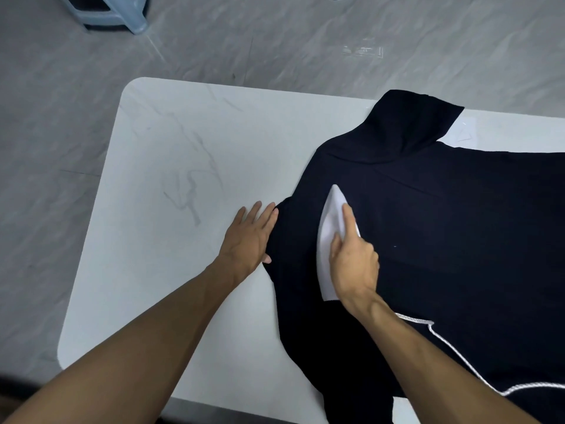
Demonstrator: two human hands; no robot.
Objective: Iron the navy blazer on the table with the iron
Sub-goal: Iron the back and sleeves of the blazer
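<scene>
The fingers (348, 221) of the right hand (356, 264) are wrapped round the white iron (331, 215). The forefinger lies straight along its top and the rest are curled over the handle. The iron sits flat on the navy blazer (443, 224), close to the blazer's left edge. Its long axis runs from the person outward, with the pointed tip aimed away towards the blazer's far folded part and the broad heel nearest the wrist.

The left hand (247, 240) grasps nothing. Its fingers are straight and a little spread, palm down on the counter (183, 179), pressed against the blazer's left edge with the thumb touching the cloth.

A white braided cord (431, 327) trails across the blazer's near part, behind the iron's heel. The blazer is spread over the right side of the pale, marble-patterned counter. One fold reaches the far edge and the hem hangs over the near edge. Well beyond the blazer, on the grey floor (275, 41), stands a light blue stool (122, 13).
</scene>
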